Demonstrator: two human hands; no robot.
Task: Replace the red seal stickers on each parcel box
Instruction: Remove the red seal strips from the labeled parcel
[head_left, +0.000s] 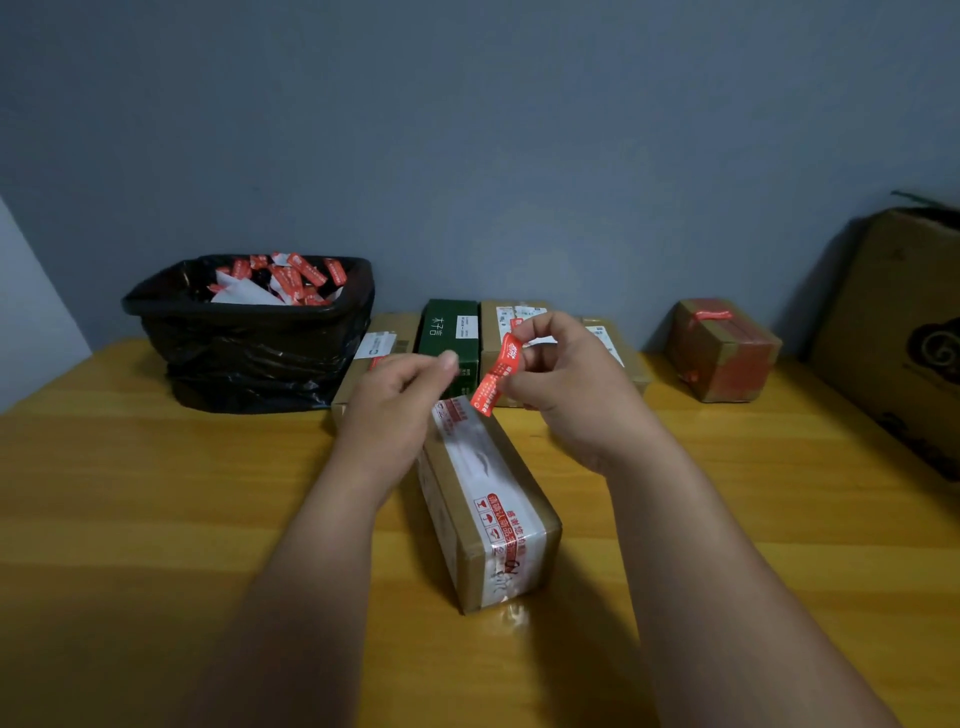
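Observation:
A long brown parcel box (485, 512) with white and red printed tape lies on the wooden table (156, 493) in front of me. Above its far end, my right hand (566, 384) pinches a red seal sticker (497, 375) that hangs down, with a strip of white backing at its top. My left hand (400, 395) hovers just left of the sticker, thumb and fingers pinched together with nothing visibly in them.
A bin lined with a black bag (249, 332) holds several used red stickers and white backings at the back left. Behind the parcel stand a flat brown box (382, 345), a green box (449, 335) and a tan box (511, 322). A red-taped box (722, 351) and a large carton (904, 332) sit right.

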